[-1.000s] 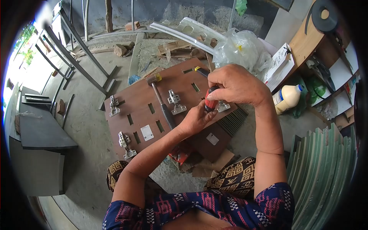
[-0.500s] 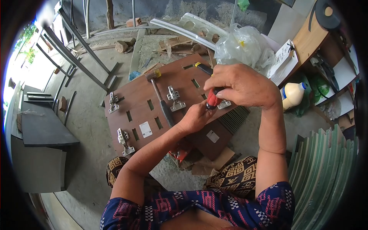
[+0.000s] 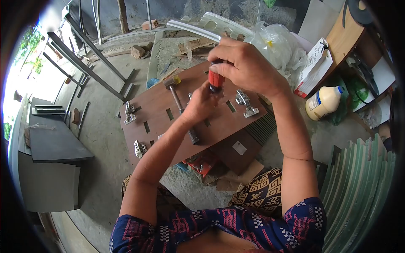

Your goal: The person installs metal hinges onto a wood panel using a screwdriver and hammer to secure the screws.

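My right hand (image 3: pixel 249 67) is wrapped round the top of a red and black screwdriver handle (image 3: pixel 216 80). Just below it, my left hand (image 3: pixel 202 103) closes round the lower end of the tool, whose tip is hidden. Both are over the brown slotted board (image 3: pixel 160 101). A metal hinge (image 3: pixel 246 104) sits at the board's right, and two more, an upper hinge (image 3: pixel 129 113) and a lower hinge (image 3: pixel 139 149), lie along its left side. A hammer (image 3: pixel 182 107) rests across the middle. Another hinge is mostly covered by my left hand.
Green-edged panels (image 3: pixel 358 181) stand at the lower right. A cream bottle (image 3: pixel 324 102) and a white box (image 3: pixel 314 67) are at the right, with plastic bags (image 3: pixel 276 46) behind. Metal frames (image 3: pixel 90 50) and dark panels (image 3: pixel 59 135) are at the left.
Both hands have moved up and left with the red screwdriver, uncovering the right hinge. The hammer's handle now points further right. The yellow-and-black tool is no longer visible.
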